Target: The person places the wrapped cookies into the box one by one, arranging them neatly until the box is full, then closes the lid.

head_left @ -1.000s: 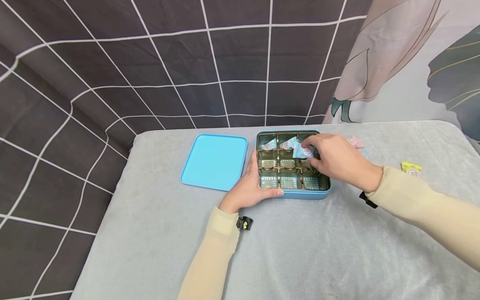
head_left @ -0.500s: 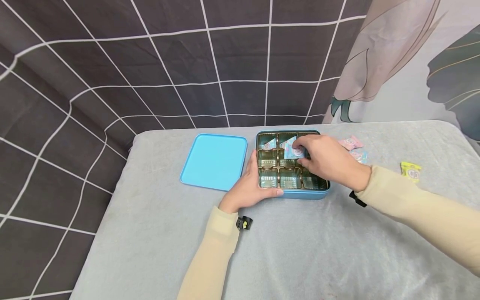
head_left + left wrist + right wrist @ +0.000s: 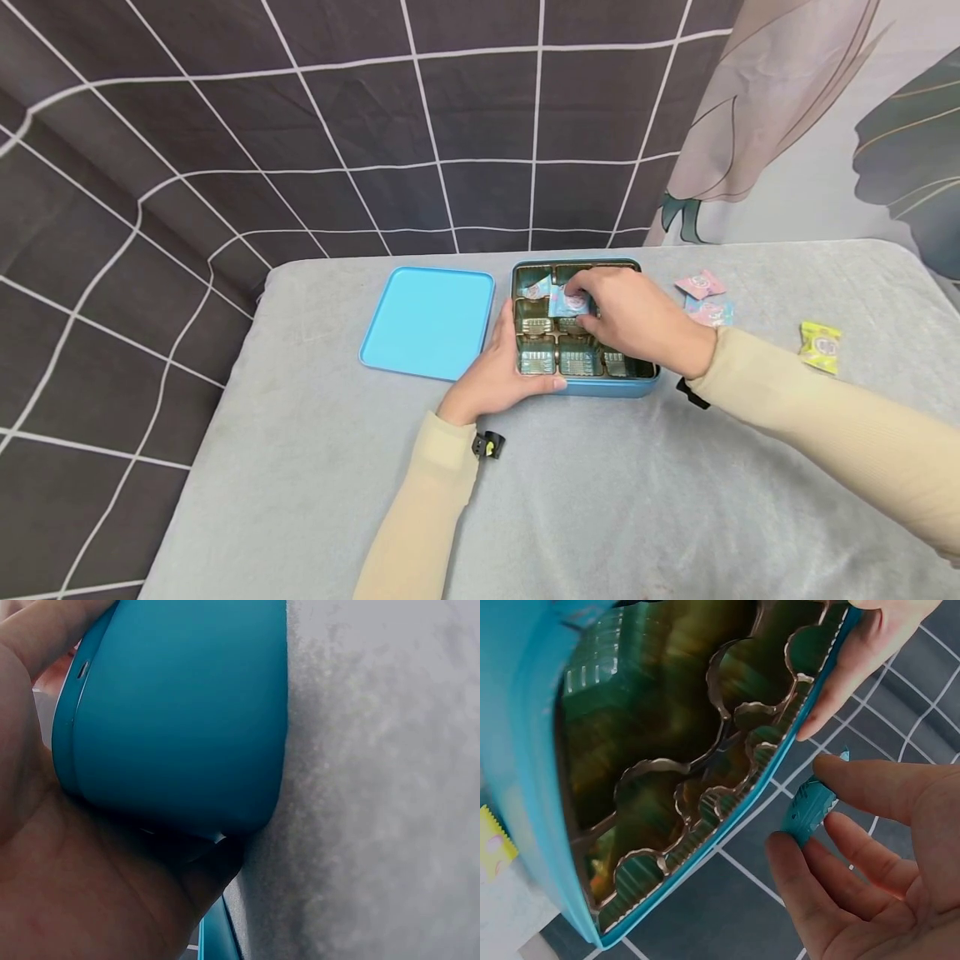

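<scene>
Right hand [image 3: 630,312] moved candy [image 3: 564,305] left, above grey cloth [image 3: 300,467] before gridded drape [image 3: 480,108].

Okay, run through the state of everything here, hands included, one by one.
Blue tin: open, upright on the gray cloth
Blue lid: off, lying beside the tin
Left hand: holding the tin's corner
Held blue packet: pinched over the tin
Right hand: pinching that packet
Far-left compartment's packet: inside the tin
Pink packet: loose
Loose blue packet: beside the pink one
Yellow packet: loose
</scene>
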`<action>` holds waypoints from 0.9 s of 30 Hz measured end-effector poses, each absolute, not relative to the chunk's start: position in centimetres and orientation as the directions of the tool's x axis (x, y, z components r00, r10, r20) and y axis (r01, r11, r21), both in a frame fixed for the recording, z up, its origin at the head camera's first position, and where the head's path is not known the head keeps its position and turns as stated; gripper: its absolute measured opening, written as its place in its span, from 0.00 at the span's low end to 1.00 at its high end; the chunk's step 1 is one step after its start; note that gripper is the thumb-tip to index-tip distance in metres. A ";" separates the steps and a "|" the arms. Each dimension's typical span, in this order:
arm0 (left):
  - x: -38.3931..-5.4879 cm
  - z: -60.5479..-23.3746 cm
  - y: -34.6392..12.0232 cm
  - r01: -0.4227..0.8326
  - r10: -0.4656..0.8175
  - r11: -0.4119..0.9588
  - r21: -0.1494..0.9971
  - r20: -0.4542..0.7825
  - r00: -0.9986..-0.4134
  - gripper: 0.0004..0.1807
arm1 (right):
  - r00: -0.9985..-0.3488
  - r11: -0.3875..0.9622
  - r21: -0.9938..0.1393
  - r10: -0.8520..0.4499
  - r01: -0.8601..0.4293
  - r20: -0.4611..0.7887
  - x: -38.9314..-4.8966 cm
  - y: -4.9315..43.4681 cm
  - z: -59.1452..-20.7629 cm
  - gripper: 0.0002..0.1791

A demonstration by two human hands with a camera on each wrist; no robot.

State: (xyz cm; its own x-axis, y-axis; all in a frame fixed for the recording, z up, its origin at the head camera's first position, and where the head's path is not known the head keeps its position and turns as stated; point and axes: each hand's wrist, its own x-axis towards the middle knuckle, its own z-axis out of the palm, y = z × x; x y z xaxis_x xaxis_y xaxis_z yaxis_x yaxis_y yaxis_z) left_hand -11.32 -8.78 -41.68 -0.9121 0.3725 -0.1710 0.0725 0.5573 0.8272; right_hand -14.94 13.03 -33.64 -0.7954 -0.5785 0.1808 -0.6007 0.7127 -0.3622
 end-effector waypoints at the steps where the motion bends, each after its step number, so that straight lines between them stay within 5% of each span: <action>1: -11.3 -41.7 -8.8 0.074 0.373 0.557 0.827 -0.170 -0.912 0.74 | -0.798 0.715 -0.364 -0.575 -0.597 0.179 -15.0 12.9 -33.7 0.17; 27: -11.4 -41.8 -8.8 0.071 0.377 0.576 0.814 -0.187 -0.907 0.74 | -0.791 0.715 -0.371 -0.603 -0.593 0.102 -15.9 10.1 -34.8 0.16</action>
